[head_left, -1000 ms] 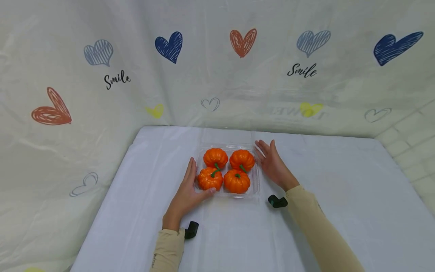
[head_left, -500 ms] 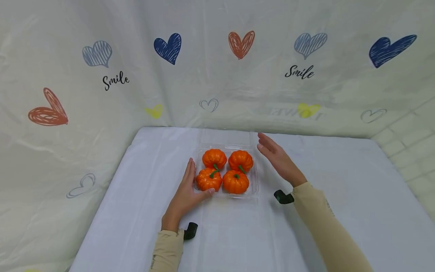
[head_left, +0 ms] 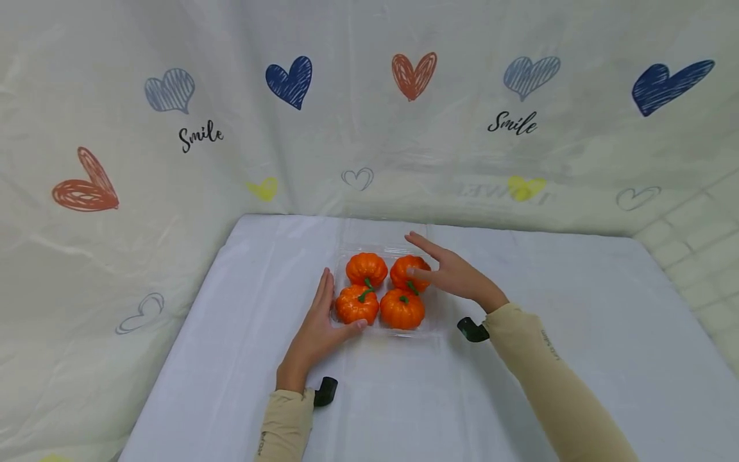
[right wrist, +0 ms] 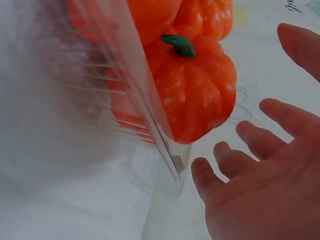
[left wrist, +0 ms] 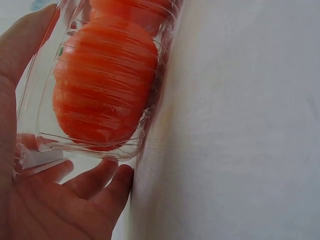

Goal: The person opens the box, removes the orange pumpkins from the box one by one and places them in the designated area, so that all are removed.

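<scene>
Several orange toy pumpkins (head_left: 402,309) with green stems sit in a clear plastic clamshell box (head_left: 430,324). Its see-through lid (head_left: 383,232) is folded open on the far side. My left hand (head_left: 316,330) holds the box's near left corner, thumb on the front rim and fingers along the left side. In the left wrist view the ribbed wall shows a pumpkin (left wrist: 105,82) behind it. Over the back right pumpkin (right wrist: 195,90) hovers my right hand (head_left: 458,276), thumb and fingers spread apart, holding nothing. Part of that pumpkin is hidden by the thumb.
A white cloth covers the table (head_left: 242,359). Behind it hangs a pale curtain (head_left: 346,147) printed with hearts and "Smile" lettering. Black wrist-worn pieces (head_left: 326,391) stick out beside both sleeves.
My right hand first drew away from the box's right side, then came left over the back right pumpkin with its thumb spread. The left hand and box stay in place.
</scene>
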Available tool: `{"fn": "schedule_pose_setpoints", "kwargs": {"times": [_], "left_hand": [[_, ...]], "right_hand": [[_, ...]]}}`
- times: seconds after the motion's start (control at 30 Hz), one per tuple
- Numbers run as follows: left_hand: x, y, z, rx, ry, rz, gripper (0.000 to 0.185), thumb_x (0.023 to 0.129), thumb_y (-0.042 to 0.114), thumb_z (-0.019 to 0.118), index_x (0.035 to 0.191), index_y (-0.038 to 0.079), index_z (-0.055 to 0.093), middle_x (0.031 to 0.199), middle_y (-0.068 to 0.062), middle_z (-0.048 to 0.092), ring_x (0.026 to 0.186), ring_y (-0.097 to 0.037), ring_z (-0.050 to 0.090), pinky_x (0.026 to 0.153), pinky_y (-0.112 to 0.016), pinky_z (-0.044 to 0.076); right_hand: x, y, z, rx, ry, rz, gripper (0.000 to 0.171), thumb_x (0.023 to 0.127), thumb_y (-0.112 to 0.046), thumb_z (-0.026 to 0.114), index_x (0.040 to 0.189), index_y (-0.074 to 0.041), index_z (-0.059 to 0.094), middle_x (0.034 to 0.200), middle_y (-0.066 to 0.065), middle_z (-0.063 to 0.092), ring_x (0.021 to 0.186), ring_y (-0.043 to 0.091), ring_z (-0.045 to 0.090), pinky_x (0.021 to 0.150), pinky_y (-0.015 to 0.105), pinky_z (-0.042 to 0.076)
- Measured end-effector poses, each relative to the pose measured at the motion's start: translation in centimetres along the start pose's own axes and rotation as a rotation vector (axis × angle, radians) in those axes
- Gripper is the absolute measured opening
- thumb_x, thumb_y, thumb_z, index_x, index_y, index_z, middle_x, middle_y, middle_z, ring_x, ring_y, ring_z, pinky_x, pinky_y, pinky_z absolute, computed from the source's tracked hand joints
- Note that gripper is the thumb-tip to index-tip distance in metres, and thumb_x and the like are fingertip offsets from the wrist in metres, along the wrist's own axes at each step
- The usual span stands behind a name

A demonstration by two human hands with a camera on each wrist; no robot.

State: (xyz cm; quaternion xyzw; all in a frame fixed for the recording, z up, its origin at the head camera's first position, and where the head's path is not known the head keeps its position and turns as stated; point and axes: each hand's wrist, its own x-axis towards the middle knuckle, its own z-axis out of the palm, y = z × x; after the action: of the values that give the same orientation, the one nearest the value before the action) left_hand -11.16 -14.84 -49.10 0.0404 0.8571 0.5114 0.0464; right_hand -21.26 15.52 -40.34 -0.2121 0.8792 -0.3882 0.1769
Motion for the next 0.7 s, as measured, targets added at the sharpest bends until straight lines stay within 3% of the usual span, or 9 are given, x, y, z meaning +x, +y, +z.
{"fn": "schedule_pose_setpoints", "kwargs": {"times": [0.23,0.4,0.7], "left_hand": [[0.1,0.2,0.1,0.002,0.001,0.002,0.125,0.085,0.067,0.081,0.174,0.023,0.004,0.176,0.022,-0.004,0.162,-0.015,0.014,0.128,-0.053,0.021],[0.1,0.4,0.1,0.002,0.001,0.005,0.125,0.086,0.065,0.081,0.174,0.021,0.005,0.177,0.019,-0.004,0.163,-0.015,0.011,0.128,-0.053,0.019],[-0.3,0.5,0.1,0.003,0.005,-0.012,0.125,0.085,0.066,0.081,0.174,0.021,0.006,0.177,0.019,-0.003,0.162,-0.014,0.014,0.128,-0.051,0.019]], "right_hand": [[0.0,0.3,0.7,-0.016,-0.014,0.006,0.079,0.103,-0.04,0.069,0.17,-0.018,0.034,0.176,0.008,0.026,0.159,0.038,0.026,0.121,0.068,0.029],[-0.1,0.6,1.1,-0.028,-0.008,-0.041,0.071,0.104,-0.023,0.072,0.166,-0.009,0.04,0.172,0.015,0.034,0.157,0.04,0.031,0.122,0.062,0.031],[-0.2,1.1,1.9,-0.04,0.082,-0.105,0.058,0.1,0.0,0.067,0.157,-0.002,0.053,0.161,0.018,0.05,0.149,0.043,0.043,0.119,0.064,0.035]]}}
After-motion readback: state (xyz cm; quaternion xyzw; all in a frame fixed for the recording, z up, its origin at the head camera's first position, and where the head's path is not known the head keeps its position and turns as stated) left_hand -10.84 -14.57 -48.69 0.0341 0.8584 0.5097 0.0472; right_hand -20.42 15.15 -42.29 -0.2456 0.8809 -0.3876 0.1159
